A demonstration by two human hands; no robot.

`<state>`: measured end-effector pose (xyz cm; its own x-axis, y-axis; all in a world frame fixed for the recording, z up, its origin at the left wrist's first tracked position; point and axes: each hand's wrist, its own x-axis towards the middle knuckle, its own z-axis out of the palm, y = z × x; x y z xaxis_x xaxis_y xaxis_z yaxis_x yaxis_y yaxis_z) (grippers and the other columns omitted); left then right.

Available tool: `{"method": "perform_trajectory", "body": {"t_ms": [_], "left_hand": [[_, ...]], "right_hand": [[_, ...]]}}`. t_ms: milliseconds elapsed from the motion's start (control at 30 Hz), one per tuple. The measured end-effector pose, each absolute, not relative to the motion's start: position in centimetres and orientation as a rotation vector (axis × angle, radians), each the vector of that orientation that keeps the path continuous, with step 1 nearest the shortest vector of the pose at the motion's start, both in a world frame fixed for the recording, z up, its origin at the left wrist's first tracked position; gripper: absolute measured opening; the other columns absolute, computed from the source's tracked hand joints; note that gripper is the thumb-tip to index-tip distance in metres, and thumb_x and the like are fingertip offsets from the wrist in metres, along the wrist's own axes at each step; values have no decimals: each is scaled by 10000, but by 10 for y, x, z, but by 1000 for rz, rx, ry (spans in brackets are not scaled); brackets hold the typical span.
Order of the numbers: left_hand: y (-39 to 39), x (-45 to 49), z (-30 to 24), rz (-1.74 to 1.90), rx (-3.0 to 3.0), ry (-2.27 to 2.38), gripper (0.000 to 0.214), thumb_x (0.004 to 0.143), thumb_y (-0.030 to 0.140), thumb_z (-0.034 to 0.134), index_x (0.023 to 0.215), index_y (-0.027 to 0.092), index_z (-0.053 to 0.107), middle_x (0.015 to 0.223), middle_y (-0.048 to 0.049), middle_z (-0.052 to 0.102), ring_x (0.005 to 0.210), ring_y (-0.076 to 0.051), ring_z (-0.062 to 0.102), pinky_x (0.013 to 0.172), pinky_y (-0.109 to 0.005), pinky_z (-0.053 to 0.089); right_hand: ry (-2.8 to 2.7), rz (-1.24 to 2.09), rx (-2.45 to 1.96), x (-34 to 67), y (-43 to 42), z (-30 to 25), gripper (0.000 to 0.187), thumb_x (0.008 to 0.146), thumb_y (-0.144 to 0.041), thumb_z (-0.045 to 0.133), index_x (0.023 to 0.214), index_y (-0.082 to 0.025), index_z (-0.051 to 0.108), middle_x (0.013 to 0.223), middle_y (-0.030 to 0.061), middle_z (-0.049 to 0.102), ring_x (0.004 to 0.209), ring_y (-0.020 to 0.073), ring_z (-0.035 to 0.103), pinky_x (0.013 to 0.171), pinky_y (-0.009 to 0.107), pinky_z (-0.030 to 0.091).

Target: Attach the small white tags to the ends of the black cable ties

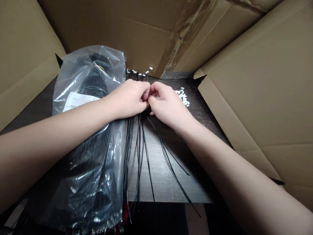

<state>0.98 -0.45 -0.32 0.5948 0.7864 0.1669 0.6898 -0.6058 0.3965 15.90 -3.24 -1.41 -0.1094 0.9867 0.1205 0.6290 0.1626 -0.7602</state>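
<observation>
My left hand point(133, 98) and my right hand point(166, 102) meet at the fingertips above the dark table, both closed in a pinch. Whatever sits between their fingers is too small and hidden to name. Thin black wires point(139, 147) hang down from beneath my left hand past the table's front edge. More black wires point(168, 160) fan out below my right hand; whether its fingers grip them is not visible. Beyond the hands, several white connectors point(140, 75) tip the wires' far ends. A pile of loose white connectors point(183, 98) lies behind my right hand.
A clear plastic bag point(112, 182) full of black wires, with a white label point(79, 100), lies under my left forearm. Cardboard walls point(117, 29) stand at the back and on both sides. The bare tabletop point(166, 189) ends at the front edge.
</observation>
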Motion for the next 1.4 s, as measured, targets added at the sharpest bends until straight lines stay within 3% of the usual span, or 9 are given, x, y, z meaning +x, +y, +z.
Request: {"method": "perform_trajectory", "body": {"t_ms": [367,900,1400], "left_hand": [[-5,12,-7,515,2483,1177,128,700,158,562,791,173,650,734,-32,634,867,-234,646,806,-333,458],[-3,12,-4,455,2495,1248,129,699,192,556,777,169,656,745,-31,658,807,-213,639,785,-321,453],[-2,10,-5,495,2520,1212,109,741,255,555,745,169,620,691,1,632,703,-163,600,738,-286,420]], "right_hand": [[-1885,631,-1549,159,-39,-13,130,800,-85,496,784,-213,515,803,58,596,925,259,618,862,449,534],[-1847,696,-1547,159,-33,-13,157,786,-64,503,753,-217,492,796,44,601,905,236,609,851,431,542],[-1722,823,-1509,163,-24,-20,35,792,-181,546,795,-210,526,698,3,544,683,150,558,628,282,522]]}}
